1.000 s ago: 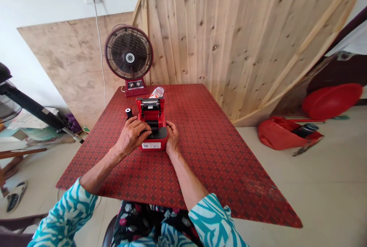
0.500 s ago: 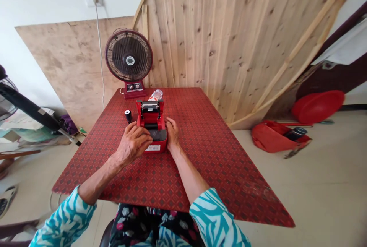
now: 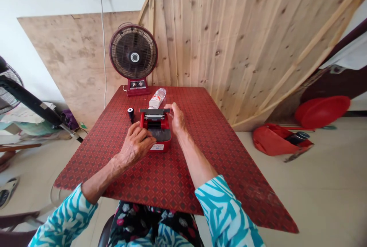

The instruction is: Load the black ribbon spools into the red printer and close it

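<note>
A small red box-shaped machine (image 3: 165, 144) stands on the table in front of me. It has a hinged black-and-red lid (image 3: 155, 112), a metal bar, black rollers and a dark flat top at the near end; it resembles a cigarette rolling machine. My left hand (image 3: 137, 142) grips its near left edge, fingertips curled over the dark top. Bent fingers of my right hand (image 3: 177, 119) hold the right end of the lid, which is partly raised. Just behind lies a clear plastic bottle (image 3: 157, 98) with a red-and-white label. Left of the machine is a small black cylinder with a white top (image 3: 130, 114).
A dark red electric fan (image 3: 134, 57) stands at the back left of the red patterned table (image 3: 218, 163). Wooden boards (image 3: 223, 40) lean against the wall behind. On the floor at right lie a red bag (image 3: 266, 140) and a red basin (image 3: 322, 111).
My right hand has moved from the machine's side up to its lid. The lid has tilted toward me, uncovering more of the bottle. My left hand keeps its place on the machine.
</note>
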`<state>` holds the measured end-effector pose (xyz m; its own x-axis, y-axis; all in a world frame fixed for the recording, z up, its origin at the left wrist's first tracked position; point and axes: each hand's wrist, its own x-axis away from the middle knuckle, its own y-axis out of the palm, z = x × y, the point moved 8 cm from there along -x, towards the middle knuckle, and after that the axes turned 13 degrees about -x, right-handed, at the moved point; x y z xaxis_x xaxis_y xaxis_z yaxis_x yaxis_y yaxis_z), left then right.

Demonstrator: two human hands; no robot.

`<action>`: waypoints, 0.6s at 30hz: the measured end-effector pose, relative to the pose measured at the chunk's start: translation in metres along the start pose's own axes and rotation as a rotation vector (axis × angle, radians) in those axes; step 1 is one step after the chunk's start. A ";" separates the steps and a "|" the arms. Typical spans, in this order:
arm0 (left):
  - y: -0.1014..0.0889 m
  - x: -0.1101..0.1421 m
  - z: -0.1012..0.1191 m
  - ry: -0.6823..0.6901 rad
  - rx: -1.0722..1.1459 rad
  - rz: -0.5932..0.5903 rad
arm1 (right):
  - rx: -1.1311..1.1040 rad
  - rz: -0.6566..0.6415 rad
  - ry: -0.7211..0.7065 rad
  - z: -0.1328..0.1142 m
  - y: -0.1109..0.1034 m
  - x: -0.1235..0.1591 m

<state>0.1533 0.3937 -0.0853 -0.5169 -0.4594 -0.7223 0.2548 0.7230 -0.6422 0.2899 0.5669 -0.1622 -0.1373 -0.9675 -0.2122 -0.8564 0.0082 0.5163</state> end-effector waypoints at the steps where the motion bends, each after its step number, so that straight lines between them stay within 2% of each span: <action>1: 0.000 0.000 0.001 0.000 -0.004 0.005 | 0.011 0.006 -0.024 -0.003 -0.003 0.008; 5: -0.003 0.003 0.002 0.002 -0.007 0.014 | -0.007 0.070 -0.040 -0.003 -0.014 0.037; 8: -0.001 0.007 -0.009 -0.072 0.121 -0.012 | -0.045 0.103 -0.002 0.005 -0.019 0.048; 10: 0.008 0.011 -0.034 -0.293 0.299 -0.021 | -0.065 0.116 0.040 0.012 -0.022 0.051; 13: 0.038 0.031 -0.079 -0.845 0.656 0.015 | -0.102 0.117 0.132 0.023 -0.024 0.054; 15: 0.067 0.042 -0.089 -1.136 0.924 0.009 | -0.122 0.101 0.144 0.024 -0.022 0.055; 18: 0.099 0.048 -0.083 -1.386 1.201 -0.018 | -0.145 0.084 0.100 0.020 -0.019 0.056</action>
<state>0.0857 0.4861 -0.1615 0.2838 -0.9587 0.0185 0.9588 0.2835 -0.0163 0.2888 0.5174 -0.2007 -0.1486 -0.9854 -0.0833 -0.7625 0.0606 0.6441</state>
